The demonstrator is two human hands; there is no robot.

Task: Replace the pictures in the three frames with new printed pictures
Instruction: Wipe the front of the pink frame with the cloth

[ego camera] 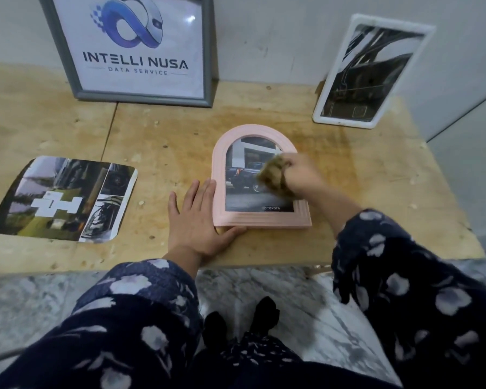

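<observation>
Plywood table point(362, 192), pale wood. A thin seam point(110, 136) runs from the far edge toward the near edge, left of centre. Darker brown stain point(328, 153) spreads over the middle and toward the right edge. Small chips and knots are scattered across the top. Brown fuzzy wad point(272, 178) over the table's middle, blurred; material unclear. Grey wall point(278, 37) rises behind the far edge, scuffed. Grey-white marbled floor point(264, 284) lies below the near edge.
</observation>
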